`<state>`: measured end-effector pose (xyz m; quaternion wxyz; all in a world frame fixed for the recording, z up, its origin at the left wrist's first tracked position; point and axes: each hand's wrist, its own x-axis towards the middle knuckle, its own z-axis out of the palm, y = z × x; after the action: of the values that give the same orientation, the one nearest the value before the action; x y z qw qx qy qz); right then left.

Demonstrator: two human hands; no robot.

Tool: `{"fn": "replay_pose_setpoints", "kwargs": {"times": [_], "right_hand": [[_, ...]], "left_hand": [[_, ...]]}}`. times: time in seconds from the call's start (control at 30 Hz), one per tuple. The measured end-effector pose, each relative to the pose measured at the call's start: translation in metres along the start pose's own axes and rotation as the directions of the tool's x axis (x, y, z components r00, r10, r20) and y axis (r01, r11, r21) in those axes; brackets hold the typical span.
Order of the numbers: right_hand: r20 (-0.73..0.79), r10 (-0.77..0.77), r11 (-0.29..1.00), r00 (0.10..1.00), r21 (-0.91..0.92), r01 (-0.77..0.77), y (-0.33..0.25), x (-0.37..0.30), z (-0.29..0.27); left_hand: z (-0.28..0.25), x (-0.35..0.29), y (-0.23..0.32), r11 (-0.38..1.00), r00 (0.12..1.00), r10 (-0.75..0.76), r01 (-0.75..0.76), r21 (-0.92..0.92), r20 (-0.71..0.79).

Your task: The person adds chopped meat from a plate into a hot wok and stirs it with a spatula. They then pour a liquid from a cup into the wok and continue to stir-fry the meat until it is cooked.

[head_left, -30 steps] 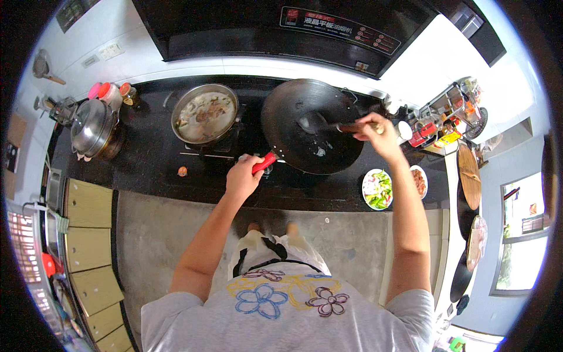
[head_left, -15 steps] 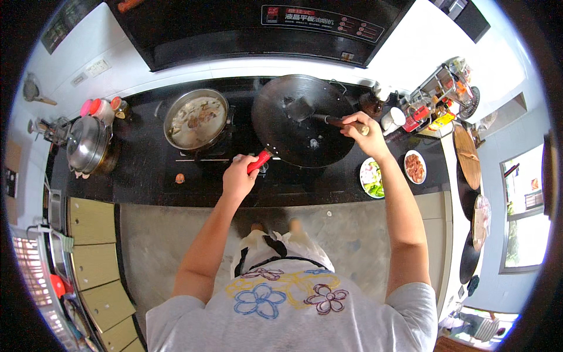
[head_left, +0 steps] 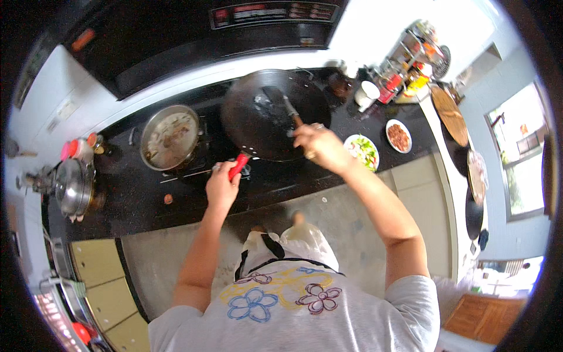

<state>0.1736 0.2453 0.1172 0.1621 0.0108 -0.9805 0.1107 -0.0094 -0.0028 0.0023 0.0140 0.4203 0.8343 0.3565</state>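
Dark round wok (head_left: 249, 111), red handle (head_left: 239, 165) clenched in left hand (head_left: 223, 186); fingers of right hand (head_left: 324, 148) grasp brown-handled spatula (head_left: 291, 110). Black counter (head_left: 126, 202) beneath fingers, white wall (head_left: 372, 35) beyond.

no wording can be read sharply. blurred pale and red lettering is borne by a dark panel (head_left: 272, 14) on the black range hood (head_left: 176, 50), well beyond the fingers (head_left: 302, 132) of the right hand (head_left: 322, 148). farther right of those fingers, packages (head_left: 392, 87) are seen too small to be read.
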Motion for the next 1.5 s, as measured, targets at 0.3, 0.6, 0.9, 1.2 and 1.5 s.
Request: {"fn": "replay_pose_setpoints", "kwargs": {"times": [0.3,0.6,0.9,1.2,1.5], "right_hand": [[0.008,-0.119,0.991,0.993,-0.064,0.119,-0.021,-0.055,0.065],[-0.134,0.058,0.972,0.989,0.235,-0.025,0.061,-0.147,0.041],[0.087,0.923,0.259,0.375,0.581,-0.772,0.240,-0.334,0.086],[0.576,0.686,-0.339,0.445,0.794,-0.504,0.249,-0.345,0.091],[0.472,0.760,-0.399,0.446,0.882,-0.252,0.136,-0.297,0.015]], "left_hand": [[0.001,0.004,-0.001,0.996,0.999,-0.037,0.038,0.076,-0.012],[0.034,0.027,0.170,0.997,0.969,0.060,-0.068,-0.027,-0.241],[0.284,-0.022,0.226,0.670,0.769,-0.228,0.569,-0.477,0.597],[0.352,-0.001,0.249,0.178,0.489,-0.366,0.872,-0.455,0.792],[0.260,-0.024,0.259,-0.003,0.610,-0.198,0.782,-0.623,0.767]]}}
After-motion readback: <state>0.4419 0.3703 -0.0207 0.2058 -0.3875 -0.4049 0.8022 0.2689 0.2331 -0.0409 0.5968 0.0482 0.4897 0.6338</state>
